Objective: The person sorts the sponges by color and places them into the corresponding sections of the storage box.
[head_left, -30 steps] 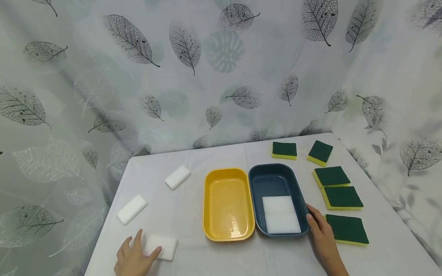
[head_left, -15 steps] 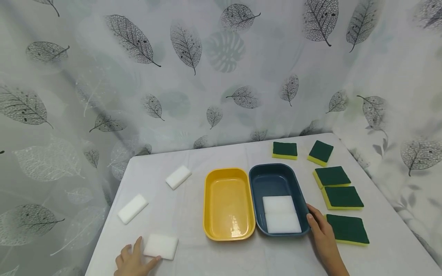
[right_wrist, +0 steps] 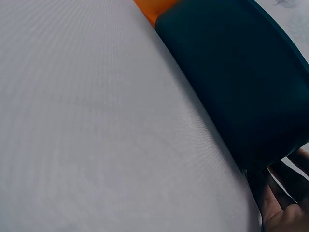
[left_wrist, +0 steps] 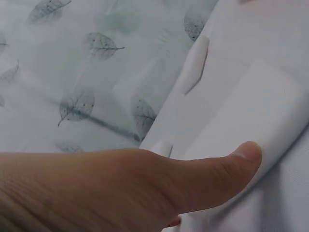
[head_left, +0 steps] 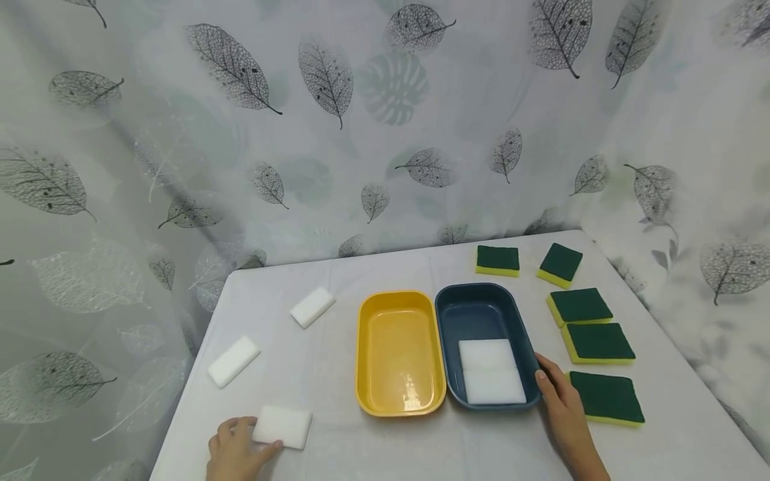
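Observation:
My left hand (head_left: 236, 449) is at a white sponge block (head_left: 283, 426) lying at the front left of the table. Its thumb lies along the block's near edge and its fingers bend at the left end, pinching it. In the left wrist view the thumb (left_wrist: 219, 176) presses the side of the white block (left_wrist: 263, 108). My right hand (head_left: 564, 401) rests against the outer right wall of a dark blue tray (head_left: 475, 310), fingers fairly straight. Two white blocks (head_left: 490, 369) lie side by side inside that tray. The right wrist view shows fingers (right_wrist: 277, 191) at the tray's end.
A yellow tray (head_left: 400, 354) with nothing in it stands against the blue tray's left side. Two more white blocks (head_left: 233, 361) (head_left: 313, 307) lie at the left. Several green and yellow scouring sponges (head_left: 579, 305) lie on the right and back. A leaf-print curtain (head_left: 385, 133) hangs behind the table.
My left hand's fingers have come down and closed in on the left end of the white block. The right hand and both trays have stayed where they were.

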The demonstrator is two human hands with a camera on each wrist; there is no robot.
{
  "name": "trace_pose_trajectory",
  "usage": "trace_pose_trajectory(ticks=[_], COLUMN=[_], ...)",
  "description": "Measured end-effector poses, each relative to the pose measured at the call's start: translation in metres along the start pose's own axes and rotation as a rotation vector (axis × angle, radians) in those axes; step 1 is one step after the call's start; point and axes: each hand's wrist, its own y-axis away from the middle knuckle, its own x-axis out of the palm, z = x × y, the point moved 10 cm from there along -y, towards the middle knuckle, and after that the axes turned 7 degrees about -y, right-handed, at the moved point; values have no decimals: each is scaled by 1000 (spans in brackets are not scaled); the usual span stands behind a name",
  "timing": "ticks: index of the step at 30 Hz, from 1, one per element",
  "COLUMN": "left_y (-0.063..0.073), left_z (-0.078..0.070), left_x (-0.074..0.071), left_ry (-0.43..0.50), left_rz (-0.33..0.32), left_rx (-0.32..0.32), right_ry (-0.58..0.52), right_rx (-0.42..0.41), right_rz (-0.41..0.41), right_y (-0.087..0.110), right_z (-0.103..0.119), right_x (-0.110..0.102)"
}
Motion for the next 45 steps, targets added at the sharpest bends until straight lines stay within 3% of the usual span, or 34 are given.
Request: trace_pose_trajectory(ticks=[5, 11, 16, 22, 29, 45], left_y=[-2, -3, -4, -5, -2, -3], left_z=[1, 5, 15, 27, 36, 28], left_x=[-6, -13, -10, -8, -7, -10], left_ry=[41, 190, 256, 343, 467, 568], left_rz=[-18, -13, 20, 12, -20, -36], left_rx=[-25, -37, -84, -80, -169, -207], right_ry=[1, -12, -11, -10, 0, -13], right_rx=[4, -3, -5, -1, 29, 9], right_rz=[-2, -10, -11, -10, 3, 3], right_y=[0, 0, 1, 1, 0, -1], right_z=[-1, 0, 1, 0, -2, 0], right_x=[0, -1, -2, -2, -1, 0])
